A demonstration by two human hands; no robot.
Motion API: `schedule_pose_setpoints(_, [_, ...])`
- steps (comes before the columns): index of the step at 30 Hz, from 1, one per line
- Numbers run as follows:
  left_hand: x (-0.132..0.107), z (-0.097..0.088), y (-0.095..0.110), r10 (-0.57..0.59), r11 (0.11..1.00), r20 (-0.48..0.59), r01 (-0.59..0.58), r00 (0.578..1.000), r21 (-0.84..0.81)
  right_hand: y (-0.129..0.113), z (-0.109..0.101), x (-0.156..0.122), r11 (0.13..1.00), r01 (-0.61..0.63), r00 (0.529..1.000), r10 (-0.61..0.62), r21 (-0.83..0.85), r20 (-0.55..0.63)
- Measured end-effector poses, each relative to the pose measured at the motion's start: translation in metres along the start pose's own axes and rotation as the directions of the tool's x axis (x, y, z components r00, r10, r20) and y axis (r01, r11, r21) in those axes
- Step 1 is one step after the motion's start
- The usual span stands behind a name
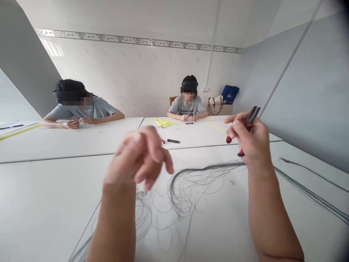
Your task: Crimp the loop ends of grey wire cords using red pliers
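My right hand (251, 140) is raised above the white table (49, 203) and grips a pair of red-handled pliers (247, 125), jaws pointing up and right. My left hand (141, 156) hangs in the air at centre, fingers loosely curled and drooping downward; I see nothing in them. Below both hands a tangle of thin grey wires (188, 185) lies in loops on the table, with strands trailing off to the right and toward the lower left.
Two other people sit at the far tables, one at left (79, 107), one at centre (188, 103), each working with their hands. Black cutters (173, 141) and yellow wire scraps (163, 123) lie on the far table. Bags (222, 100) stand by the back wall. A grey partition (305, 91) runs along the right.
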State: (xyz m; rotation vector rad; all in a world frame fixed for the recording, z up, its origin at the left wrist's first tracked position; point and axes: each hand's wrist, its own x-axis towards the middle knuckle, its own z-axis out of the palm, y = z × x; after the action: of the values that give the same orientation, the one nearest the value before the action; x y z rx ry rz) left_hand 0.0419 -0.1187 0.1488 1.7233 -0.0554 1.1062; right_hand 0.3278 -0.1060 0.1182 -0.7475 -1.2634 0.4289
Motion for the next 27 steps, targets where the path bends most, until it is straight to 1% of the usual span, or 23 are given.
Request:
schedule_pose_setpoints(1, [0.0, -0.003, 0.005, 0.084, 0.995, -0.123, -0.089, 0.989, -0.038, 0.001, 0.001, 0.0, 1.0, -0.011, 1.0, 0.011, -0.001, 0.026])
schedule_pose_setpoints(2, [0.001, -0.004, 0.009, 0.155, 0.984, -0.266, -0.174, 0.951, -0.046, 0.002, 0.001, 0.0, 1.0, -0.018, 0.998, 0.019, -0.01, 0.059])
schedule_pose_setpoints(3, [0.003, -0.006, 0.011, 0.22, 0.968, -0.412, -0.249, 0.884, -0.018, 0.003, 0.002, 0.0, 0.999, -0.022, 0.995, 0.024, -0.025, 0.097])
schedule_pose_setpoints(4, [0.004, -0.007, 0.012, 0.281, 0.95, -0.544, -0.309, 0.791, 0.043, 0.002, 0.003, -0.001, 0.999, -0.023, 0.99, 0.029, -0.044, 0.14])
schedule_pose_setpoints(5, [0.005, -0.009, 0.012, 0.337, 0.932, -0.638, -0.34, 0.692, 0.124, 0.001, 0.004, -0.002, 0.998, -0.024, 0.982, 0.036, -0.064, 0.184])
schedule_pose_setpoints(6, [0.005, -0.011, 0.011, 0.394, 0.913, -0.682, -0.348, 0.616, 0.212, 0.0, 0.006, -0.003, 0.996, -0.027, 0.972, 0.046, -0.085, 0.229])
schedule_pose_setpoints(7, [0.006, -0.014, 0.009, 0.443, 0.894, -0.694, -0.334, 0.568, 0.298, -0.003, 0.007, -0.004, 0.994, -0.03, 0.961, 0.059, -0.107, 0.272])
schedule_pose_setpoints(8, [0.007, -0.017, 0.005, 0.486, 0.874, -0.684, -0.302, 0.544, 0.381, -0.005, 0.008, -0.006, 0.991, -0.035, 0.948, 0.074, -0.131, 0.31])
schedule_pose_setpoints(9, [0.008, -0.02, 0.001, 0.529, 0.843, -0.653, -0.246, 0.542, 0.479, -0.008, 0.009, -0.007, 0.987, -0.04, 0.935, 0.091, -0.155, 0.341])
schedule_pose_setpoints(11, [0.01, -0.025, -0.009, 0.606, 0.715, -0.542, -0.099, 0.583, 0.692, -0.014, 0.011, -0.011, 0.981, -0.05, 0.916, 0.12, -0.189, 0.382])
schedule_pose_setpoints(13, [0.013, -0.027, -0.02, 0.621, 0.51, -0.389, 0.026, 0.681, 0.86, -0.019, 0.013, -0.013, 0.98, -0.053, 0.908, 0.128, -0.194, 0.398])
schedule_pose_setpoints(15, [0.015, -0.028, -0.031, 0.533, 0.282, -0.234, 0.09, 0.813, 0.955, -0.021, 0.013, -0.015, 0.982, -0.042, 0.913, 0.112, -0.183, 0.391])
schedule_pose_setpoints(17, [0.015, -0.028, -0.039, 0.363, 0.079, -0.144, 0.124, 0.921, 0.989, -0.021, 0.013, -0.015, 0.987, -0.016, 0.93, 0.073, -0.16, 0.359])
schedule_pose_setpoints(18, [0.015, -0.029, -0.041, 0.265, 0.005, -0.145, 0.149, 0.953, 0.989, -0.02, 0.013, -0.014, 0.99, -0.003, 0.943, 0.05, -0.143, 0.33])
schedule_pose_setpoints(19, [0.014, -0.03, -0.043, 0.179, -0.026, -0.187, 0.194, 0.966, 0.981, -0.018, 0.012, -0.014, 0.992, 0.007, 0.954, 0.03, -0.126, 0.297])
schedule_pose_setpoints(20, [0.012, -0.031, -0.043, 0.097, -0.02, -0.255, 0.258, 0.962, 0.966, -0.016, 0.012, -0.013, 0.994, 0.013, 0.965, 0.017, -0.113, 0.262])
schedule_pose_setpoints(21, [0.011, -0.033, -0.042, 0.011, 0.025, -0.333, 0.332, 0.943, 0.943, -0.014, 0.012, -0.012, 0.994, 0.013, 0.972, 0.013, -0.108, 0.234])
schedule_pose_setpoints(22, [0.009, -0.034, -0.04, -0.081, 0.114, -0.395, 0.403, 0.915, 0.908, -0.011, 0.011, -0.01, 0.994, 0.004, 0.977, 0.02, -0.113, 0.214])
schedule_pose_setpoints(23, [0.008, -0.035, -0.038, -0.174, 0.243, -0.422, 0.454, 0.89, 0.857, -0.008, 0.011, -0.009, 0.992, -0.008, 0.979, 0.033, -0.125, 0.201])
schedule_pose_setpoints(24, [0.006, -0.036, -0.035, -0.255, 0.398, -0.404, 0.476, 0.879, 0.784, -0.006, 0.011, -0.008, 0.99, -0.018, 0.979, 0.046, -0.14, 0.198])
schedule_pose_setpoints(25, [0.005, -0.037, -0.032, -0.307, 0.558, -0.348, 0.463, 0.886, 0.688, -0.003, 0.011, -0.007, 0.988, -0.024, 0.978, 0.056, -0.155, 0.202])
schedule_pose_setpoints(26, [0.005, -0.036, -0.029, -0.319, 0.702, -0.276, 0.421, 0.907, 0.575, -0.001, 0.012, -0.007, 0.985, -0.028, 0.976, 0.064, -0.171, 0.209])
schedule_pose_setpoints(27, [0.005, -0.036, -0.027, -0.296, 0.812, -0.216, 0.364, 0.931, 0.456, 0.001, 0.012, -0.007, 0.981, -0.031, 0.973, 0.073, -0.19, 0.217])
